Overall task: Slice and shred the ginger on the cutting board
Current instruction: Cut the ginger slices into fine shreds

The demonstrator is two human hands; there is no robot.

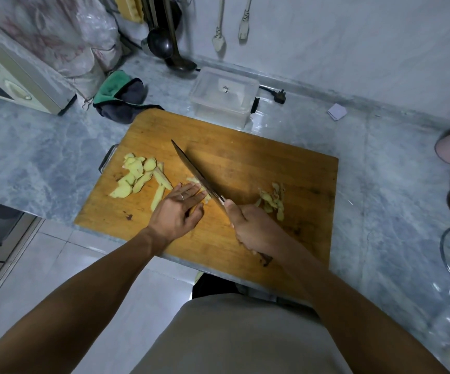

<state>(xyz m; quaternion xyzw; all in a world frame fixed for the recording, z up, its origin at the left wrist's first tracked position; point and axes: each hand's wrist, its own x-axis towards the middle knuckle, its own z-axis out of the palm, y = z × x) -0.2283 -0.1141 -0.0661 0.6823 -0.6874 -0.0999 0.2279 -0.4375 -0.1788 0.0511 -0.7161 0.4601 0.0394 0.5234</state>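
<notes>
Two hands over cutting board (245, 147): right hand (253, 228) grips knife (191, 168); left hand (178, 209), fingers straight, presses ginger (195, 182) beside blade.

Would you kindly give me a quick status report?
Right hand grips knife. Left hand flat, fingers steadying ginger at blade. Slices wait left. Nothing blocking.

one cutting board (259, 163), one knife (194, 171), two hands, two ginger piles, one clear box (224, 95), two hanging plugs.
</notes>
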